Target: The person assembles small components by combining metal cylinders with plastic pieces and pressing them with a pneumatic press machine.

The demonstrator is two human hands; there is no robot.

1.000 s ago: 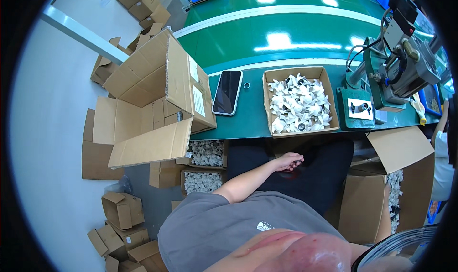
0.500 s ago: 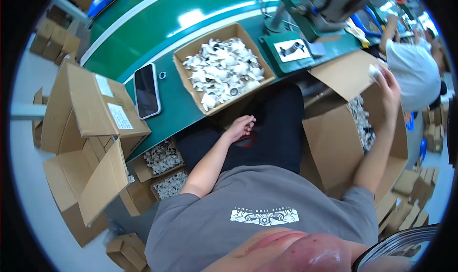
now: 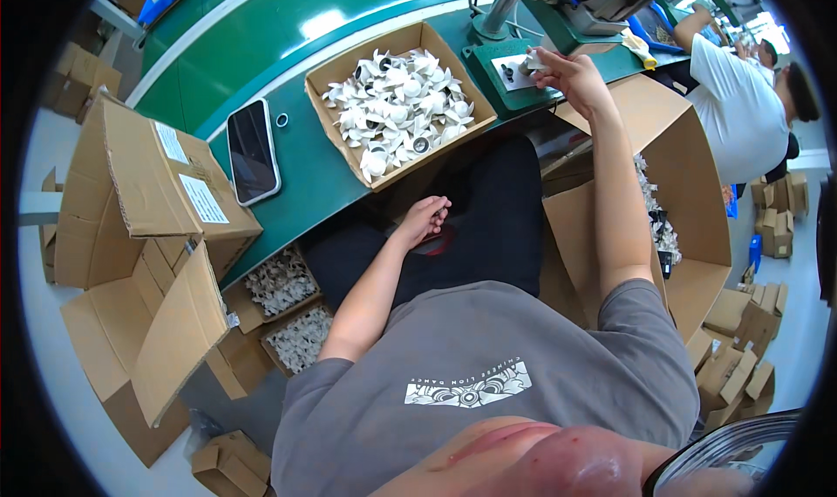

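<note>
My right hand (image 3: 571,80) is at the press's green base, its fingers pinched on a small white finned part (image 3: 534,61). The part is at the white plate (image 3: 508,77) with dark fittings on that base; my fingers partly cover it. My left hand (image 3: 425,220) rests over my lap with its fingers curled closed. What it holds, if anything, is hidden. In front of me, an open cardboard box (image 3: 342,139) on the green bench is heaped with white finned parts (image 3: 401,105), some showing dark rings.
Left of the box lie a phone (image 3: 253,153) and a small ring (image 3: 282,120). The press (image 3: 593,0) stands above its base. An open carton (image 3: 697,227) with finned parts is at my right; empty-looking cartons (image 3: 166,183) stand left. A co-worker (image 3: 737,105) sits far right.
My right hand has moved left and away from me, from above the right carton to the press base, carrying the white part. My left hand stays curled over my lap.
</note>
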